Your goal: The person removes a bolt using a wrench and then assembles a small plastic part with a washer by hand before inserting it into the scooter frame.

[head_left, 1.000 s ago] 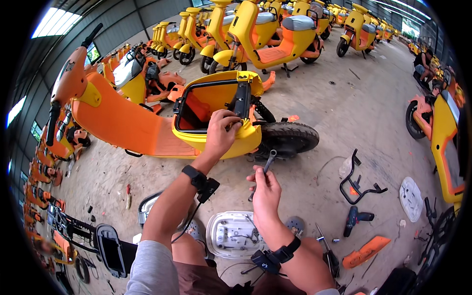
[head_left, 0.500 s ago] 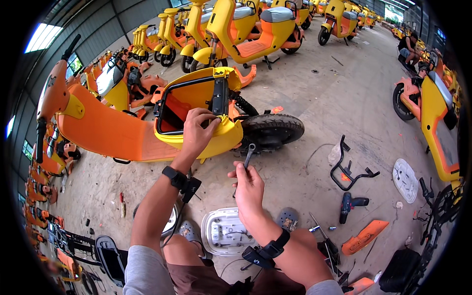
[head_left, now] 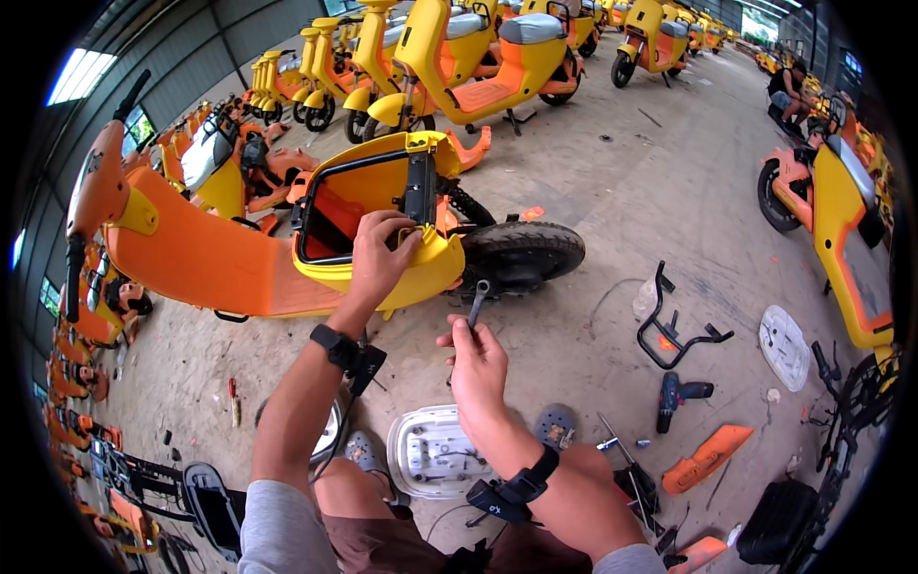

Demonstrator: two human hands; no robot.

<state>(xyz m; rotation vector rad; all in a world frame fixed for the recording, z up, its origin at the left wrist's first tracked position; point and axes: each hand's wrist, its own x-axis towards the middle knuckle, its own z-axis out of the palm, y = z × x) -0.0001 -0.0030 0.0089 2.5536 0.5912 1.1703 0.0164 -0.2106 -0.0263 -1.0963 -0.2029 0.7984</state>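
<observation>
Scooter (head_left: 239,263) now farther left in view, left hand (head_left: 382,247) at its rim (head_left: 325,259), grip unclear, right hand (head_left: 476,371) around wrench (head_left: 475,307), wrist device (head_left: 497,501) white-marked.

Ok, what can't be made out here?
Head view: what's under the left hand on the yellow plastic scooter panel, hidden by that hand.
Head view: part of the grey metal ring spanner, covered by the right hand.
Head view: items in the white plastic tray, too small to identify.
</observation>
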